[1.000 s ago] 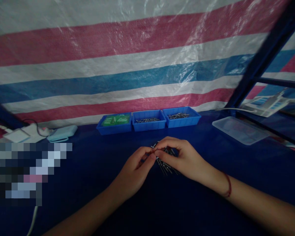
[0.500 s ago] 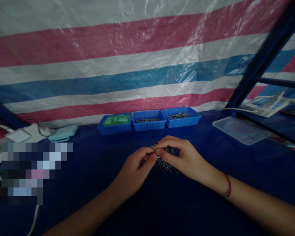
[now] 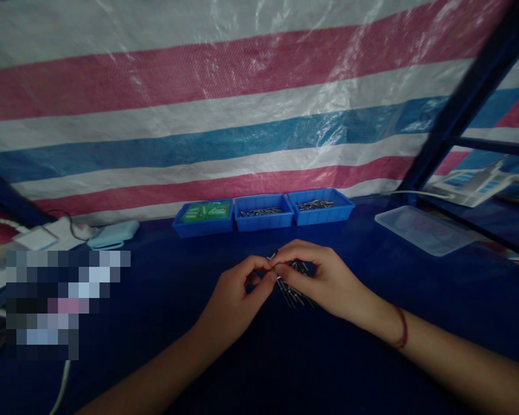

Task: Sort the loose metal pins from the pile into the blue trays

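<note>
hands (image 3: 231, 294): 2; blue trays (image 3: 266, 223): 3; pin heaps (image 3: 289, 292): 3; bracelet (image 3: 402, 326): 1

The head view faces forward and down, above the hands (image 3: 326, 279).

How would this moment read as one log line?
left hand: at right hand, any held piece unclear | right hand: partly hiding metal pins | beyond: three blue bins, two holding pins | right: plastic lid

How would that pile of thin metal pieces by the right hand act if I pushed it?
The pile of thin metal pieces would probably spread rather than move as one, since they lie at differing angles. Each piece is likely stiff, as those showing look straight. Their shine suggests they may slide easily on the table.
</note>
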A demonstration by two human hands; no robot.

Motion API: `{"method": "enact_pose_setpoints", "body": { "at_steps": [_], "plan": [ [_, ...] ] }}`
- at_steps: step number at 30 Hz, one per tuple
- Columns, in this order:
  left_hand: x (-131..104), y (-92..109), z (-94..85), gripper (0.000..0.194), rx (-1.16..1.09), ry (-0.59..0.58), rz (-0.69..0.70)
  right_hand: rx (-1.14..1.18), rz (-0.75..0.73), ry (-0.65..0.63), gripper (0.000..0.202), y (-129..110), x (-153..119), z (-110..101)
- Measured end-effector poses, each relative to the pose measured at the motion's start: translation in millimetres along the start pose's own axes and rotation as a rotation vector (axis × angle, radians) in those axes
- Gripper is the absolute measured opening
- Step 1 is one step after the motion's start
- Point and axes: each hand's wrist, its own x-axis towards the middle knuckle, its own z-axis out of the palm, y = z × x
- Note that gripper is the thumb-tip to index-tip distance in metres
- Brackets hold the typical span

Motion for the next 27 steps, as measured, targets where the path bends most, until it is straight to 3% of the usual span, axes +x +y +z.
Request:
{"method": "enact_pose_setpoints", "body": {
  "at_steps": [10, 21, 27],
  "plan": [
    [-1.8, -2.4, 0.3, 0.009, 0.04, 0.199, 0.072, -0.044, 0.041, -0.006, 0.011, 3.9, -0.9, 1.6],
    [-2.7, -1.9, -0.4, 0.009, 0.025, 0.195, 0.097, -0.013, 0.059, -0.156, 0.014, 5.0, -1.8, 3.8],
    [-0.9, -4.0, -0.4, 0.011, -0.059, 0.167, 0.044, -0.018, 0.094, -0.096, 0.015, 1.6, -1.2, 2.9]
  ]
}}
